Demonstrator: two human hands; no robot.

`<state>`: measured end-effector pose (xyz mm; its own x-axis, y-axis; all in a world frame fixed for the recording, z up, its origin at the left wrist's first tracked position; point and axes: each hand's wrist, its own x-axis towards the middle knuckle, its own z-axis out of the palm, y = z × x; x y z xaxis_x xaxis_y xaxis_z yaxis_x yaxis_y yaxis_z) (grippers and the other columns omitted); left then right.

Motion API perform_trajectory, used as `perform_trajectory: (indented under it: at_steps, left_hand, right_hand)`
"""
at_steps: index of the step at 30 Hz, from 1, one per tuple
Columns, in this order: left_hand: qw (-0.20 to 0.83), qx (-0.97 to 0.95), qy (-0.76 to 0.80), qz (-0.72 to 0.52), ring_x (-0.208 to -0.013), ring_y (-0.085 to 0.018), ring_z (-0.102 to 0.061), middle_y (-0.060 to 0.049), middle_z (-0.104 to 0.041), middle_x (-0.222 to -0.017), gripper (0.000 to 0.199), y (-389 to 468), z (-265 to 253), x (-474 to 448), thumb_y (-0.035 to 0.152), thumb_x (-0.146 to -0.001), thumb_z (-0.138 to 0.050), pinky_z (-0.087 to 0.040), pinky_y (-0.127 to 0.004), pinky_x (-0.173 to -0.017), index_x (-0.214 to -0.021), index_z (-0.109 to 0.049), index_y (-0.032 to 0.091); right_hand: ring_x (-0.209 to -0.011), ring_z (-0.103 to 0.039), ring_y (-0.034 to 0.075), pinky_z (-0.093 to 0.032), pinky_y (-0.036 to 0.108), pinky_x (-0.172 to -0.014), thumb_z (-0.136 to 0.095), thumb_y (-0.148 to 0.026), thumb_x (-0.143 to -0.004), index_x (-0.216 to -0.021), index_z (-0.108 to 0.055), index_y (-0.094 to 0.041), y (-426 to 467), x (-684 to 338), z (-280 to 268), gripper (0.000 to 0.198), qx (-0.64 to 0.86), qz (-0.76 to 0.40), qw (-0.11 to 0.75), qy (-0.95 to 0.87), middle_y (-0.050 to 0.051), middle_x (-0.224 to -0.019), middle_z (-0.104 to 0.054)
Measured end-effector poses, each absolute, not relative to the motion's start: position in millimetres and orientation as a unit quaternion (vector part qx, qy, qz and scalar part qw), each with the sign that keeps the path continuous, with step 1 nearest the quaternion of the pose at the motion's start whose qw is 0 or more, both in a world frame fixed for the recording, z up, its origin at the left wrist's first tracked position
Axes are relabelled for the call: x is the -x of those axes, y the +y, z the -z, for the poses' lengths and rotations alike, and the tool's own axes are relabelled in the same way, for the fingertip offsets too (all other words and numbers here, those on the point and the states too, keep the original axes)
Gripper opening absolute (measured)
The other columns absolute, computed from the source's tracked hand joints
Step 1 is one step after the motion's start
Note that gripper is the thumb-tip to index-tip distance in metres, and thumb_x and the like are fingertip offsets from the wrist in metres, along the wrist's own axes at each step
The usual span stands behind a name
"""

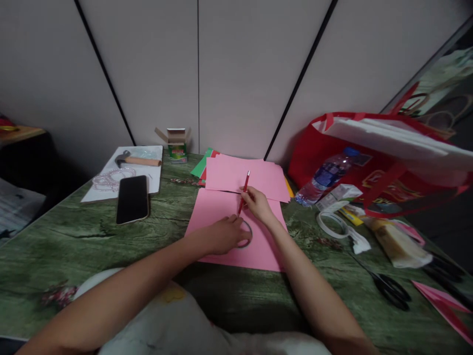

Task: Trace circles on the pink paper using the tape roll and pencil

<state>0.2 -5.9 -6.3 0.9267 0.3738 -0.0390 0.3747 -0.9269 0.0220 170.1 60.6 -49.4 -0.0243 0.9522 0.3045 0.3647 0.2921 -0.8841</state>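
On a sheet of pink paper (207, 212) lies a thin greyish ring (252, 234), perhaps a roll of tape. My left hand (226, 234) grips it from the left, fingers bent over its edge and partly hiding it. My right hand (256, 203) is closed around a red pencil (245, 190), which tilts with its upper end away from me. The pencil's lower end comes down beside the ring's far edge, close to my left fingertips. Whether the point touches the paper is too small to tell. Behind the sheet lies a stack of pink paper (236, 172).
At left are a black phone (132, 199), a hammer (138, 160) and a small green box (178, 150). To the right stand a red bag (310, 143) and a water bottle (327, 177), with white tape (328, 227) and black-handled scissors (391, 291) nearer me.
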Motion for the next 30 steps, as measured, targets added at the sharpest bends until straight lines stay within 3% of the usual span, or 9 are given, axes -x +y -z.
perform_trajectory:
  at_steps: [5,9,13,19,23,30]
  left_hand:
    - [0.012,-0.978,0.201,0.059,-0.107,-0.024,-0.047,-0.014,-0.057,-0.108,0.020,-4,1,0,0.005,-0.083,-0.046,-0.036,-0.035,-0.092,-0.098,-0.057,0.013]
    - [0.094,-0.976,0.189,0.044,-0.108,-0.023,-0.047,-0.011,-0.058,-0.108,0.014,0,2,6,0.008,-0.083,-0.049,-0.033,-0.037,-0.097,-0.085,-0.061,0.015]
    - [0.168,-0.968,0.185,0.002,-0.113,-0.023,-0.045,-0.010,-0.056,-0.116,0.008,3,9,10,0.018,-0.083,-0.058,-0.034,-0.037,-0.097,-0.078,-0.064,0.015]
    - [0.194,-0.957,0.212,-0.043,-0.118,-0.023,-0.043,-0.012,-0.056,-0.117,0.008,5,-3,21,0.009,-0.078,-0.061,-0.036,-0.037,-0.099,-0.071,-0.063,0.013]
    - [0.228,-0.936,0.264,-0.038,-0.116,-0.020,-0.045,-0.011,-0.047,-0.126,0.005,9,-28,53,0.013,-0.080,-0.058,-0.040,-0.032,-0.095,-0.080,-0.063,0.014]
    - [0.233,-0.898,0.372,0.042,-0.093,-0.016,-0.056,-0.008,-0.056,-0.114,0.010,9,-22,85,0.007,-0.065,-0.064,-0.048,-0.024,-0.077,-0.073,-0.063,0.013]
  right_hand:
    - [-0.049,-0.047,0.011,-0.041,0.023,-0.049,-0.065,-0.035,-0.066,-0.078,-0.064,-0.017,64,-180,64,0.022,0.528,-0.392,0.556,-0.509,-0.004,-0.055,-0.054]
    - [-0.044,-0.048,0.010,-0.043,0.024,-0.044,-0.062,-0.047,-0.066,-0.068,-0.055,-0.017,66,-183,76,0.030,0.531,-0.425,0.591,-0.434,-0.005,-0.051,-0.051]
    - [-0.046,-0.052,0.011,-0.045,0.022,-0.044,-0.066,-0.048,-0.063,-0.067,-0.053,-0.017,67,-184,79,0.034,0.512,-0.444,0.621,-0.394,-0.004,-0.052,-0.053]
    - [-0.046,-0.054,0.010,-0.049,0.022,-0.046,-0.069,-0.043,-0.063,-0.067,-0.053,-0.016,64,-185,79,0.031,0.477,-0.464,0.653,-0.362,-0.004,-0.054,-0.056]
    - [-0.049,-0.059,0.011,-0.054,0.025,-0.051,-0.069,-0.039,-0.066,-0.068,-0.053,-0.016,64,-188,79,0.028,0.460,-0.474,0.671,-0.336,-0.002,-0.054,-0.059]
    - [-0.052,-0.063,0.013,-0.057,0.027,-0.055,-0.072,-0.034,-0.068,-0.069,-0.056,-0.014,65,-189,79,0.026,0.449,-0.492,0.680,-0.307,-0.001,-0.054,-0.061]
